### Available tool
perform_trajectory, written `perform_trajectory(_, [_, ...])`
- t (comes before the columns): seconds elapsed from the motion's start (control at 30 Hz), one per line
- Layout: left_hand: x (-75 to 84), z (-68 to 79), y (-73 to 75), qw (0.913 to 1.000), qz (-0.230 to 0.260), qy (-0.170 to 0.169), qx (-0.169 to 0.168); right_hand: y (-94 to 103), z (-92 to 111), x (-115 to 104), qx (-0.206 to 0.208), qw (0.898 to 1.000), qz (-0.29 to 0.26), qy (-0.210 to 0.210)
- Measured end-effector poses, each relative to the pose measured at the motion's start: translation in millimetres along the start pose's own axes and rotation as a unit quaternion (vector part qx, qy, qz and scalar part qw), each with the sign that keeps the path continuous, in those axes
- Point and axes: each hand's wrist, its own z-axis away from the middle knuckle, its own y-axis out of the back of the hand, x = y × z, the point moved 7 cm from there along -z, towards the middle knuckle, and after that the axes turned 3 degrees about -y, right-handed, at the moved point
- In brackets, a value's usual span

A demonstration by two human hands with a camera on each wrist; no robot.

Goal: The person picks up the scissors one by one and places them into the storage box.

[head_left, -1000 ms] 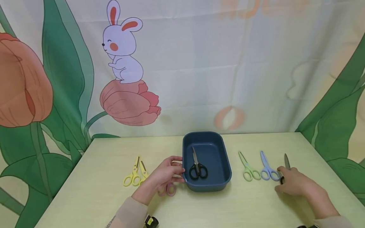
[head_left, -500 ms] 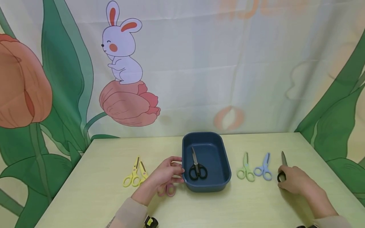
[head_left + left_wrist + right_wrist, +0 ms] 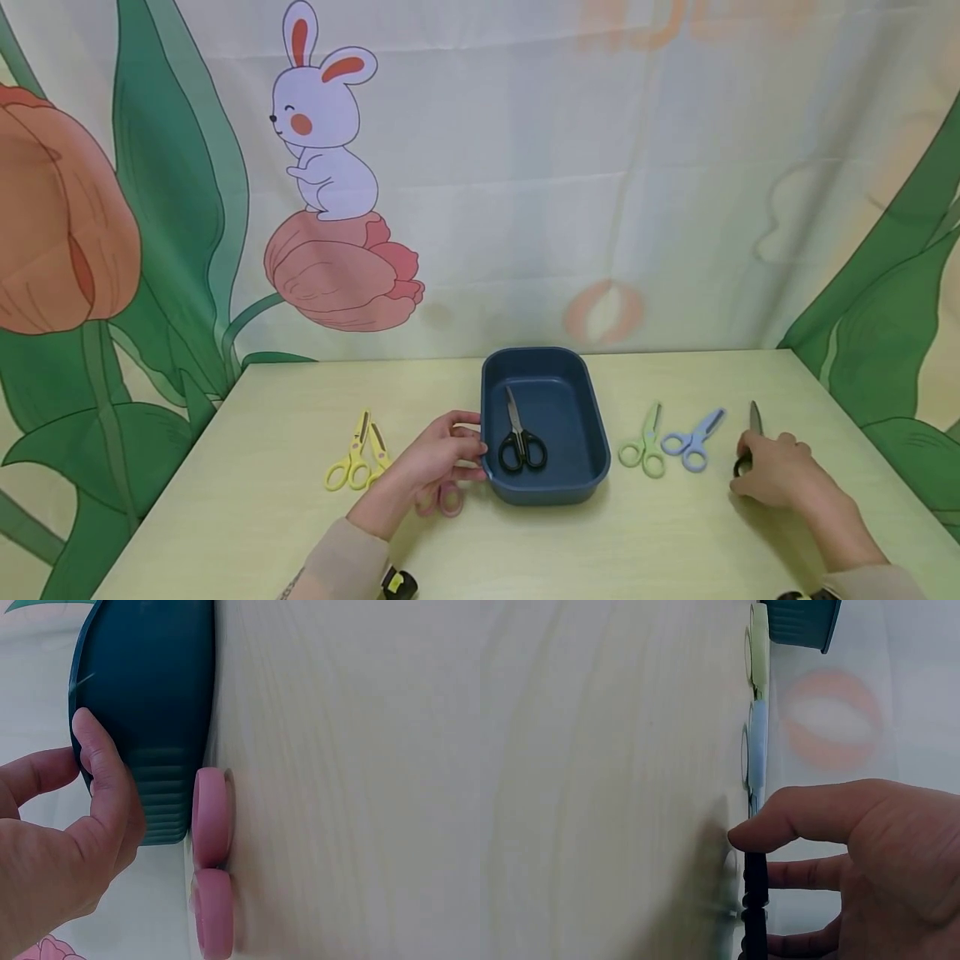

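Observation:
At the left wall of a dark blue plastic box [image 3: 556, 492], my left hand [image 3: 442, 450] holds the rim, its thumb against the outer side in the left wrist view. Black-handled scissors [image 3: 517, 437] lie inside the box, tips pointing away. On the right, my right hand [image 3: 780, 471] pinches the handles of another pair of black scissors [image 3: 756, 881]; their blade [image 3: 755, 418] points away and the hand hides part of the handles. Just left of that hand lie blue scissors [image 3: 693, 442], with green scissors [image 3: 647, 446] between them and the box.
Two yellow scissors [image 3: 349, 462] lie left of the box, one partly behind my left arm. Pink scissors handles [image 3: 212, 817] show beneath my left hand, beside the box. A printed cloth [image 3: 480, 183] hangs behind the table [image 3: 600, 550].
The blue and green scissors have shifted left and turned, tips swinging to the right. My right hand has moved slightly right, onto the black scissors. My left hand and the box stay put.

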Motion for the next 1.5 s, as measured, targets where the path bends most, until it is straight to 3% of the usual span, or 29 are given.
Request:
perform_trajectory(0.5, [0.0,1.3,0.5,1.0000,0.000,0.000,-0.001,14.1,6,-14,0.029,0.999,-0.018,-0.002])
perform_trajectory(0.9, [-0.5,0.8,0.2,0.9999,0.014,-0.006,-0.007,27.5,11,-51,0.058,0.998,-0.009,0.029])
perform_trajectory(1.5, [-1.7,-0.8,1.7,0.9999,0.013,-0.008,-0.006,29.5,10,-103,0.065,0.996,0.013,0.057])
